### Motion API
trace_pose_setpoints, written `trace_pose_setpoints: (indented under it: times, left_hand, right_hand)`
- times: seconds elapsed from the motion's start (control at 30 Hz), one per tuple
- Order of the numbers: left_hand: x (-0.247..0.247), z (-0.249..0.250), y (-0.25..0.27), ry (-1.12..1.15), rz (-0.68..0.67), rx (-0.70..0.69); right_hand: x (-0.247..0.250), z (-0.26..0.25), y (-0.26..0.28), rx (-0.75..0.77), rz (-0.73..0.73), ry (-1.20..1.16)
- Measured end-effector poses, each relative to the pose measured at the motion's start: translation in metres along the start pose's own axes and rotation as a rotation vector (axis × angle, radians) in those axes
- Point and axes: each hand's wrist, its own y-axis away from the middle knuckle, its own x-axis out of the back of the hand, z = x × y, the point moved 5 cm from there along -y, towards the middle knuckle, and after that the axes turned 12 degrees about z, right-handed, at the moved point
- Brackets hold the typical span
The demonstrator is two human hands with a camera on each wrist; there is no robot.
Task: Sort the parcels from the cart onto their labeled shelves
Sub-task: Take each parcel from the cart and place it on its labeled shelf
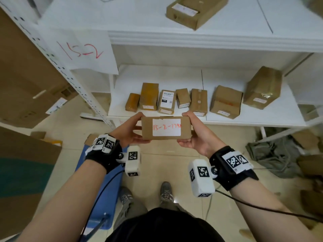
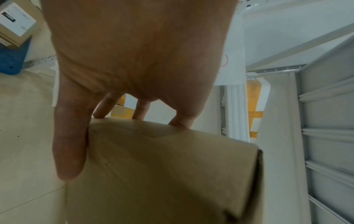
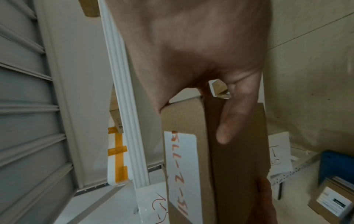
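I hold a small brown cardboard parcel (image 1: 146,128) level in front of me with both hands. Its white label (image 1: 166,127) faces up and reads "15-2-" with more digits in red. My left hand (image 1: 132,130) grips its left end, thumb along the near side (image 2: 69,144), fingers over the far edge. My right hand (image 1: 194,132) grips the right end, thumb lying on a side face (image 3: 229,121). The parcel (image 2: 162,174) (image 3: 235,159) fills both wrist views. A paper sign (image 1: 82,51) marked "15-2" hangs from the shelf edge at upper left.
The lower white shelf (image 1: 253,117) just beyond the parcel carries a row of several brown boxes (image 1: 226,102). One box (image 1: 195,10) lies on the upper shelf. A blue cart (image 1: 108,187) stands by my left leg; cardboard and cloth (image 1: 272,154) litter the floor.
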Motion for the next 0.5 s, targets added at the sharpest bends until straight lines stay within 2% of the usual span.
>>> trace_pose_setpoints:
  times: [0.27,0.5]
  left_hand:
    - [-0.020,0.025,0.006,-0.079,-0.014,-0.092]
    - [-0.034,0.044,0.015,-0.110,-0.131,-0.166]
  right_hand:
    - [0.022,-0.014,0.008,0.041,-0.027,-0.064]
    - [0.038,-0.023,0.014,0.053,-0.036,-0.098]
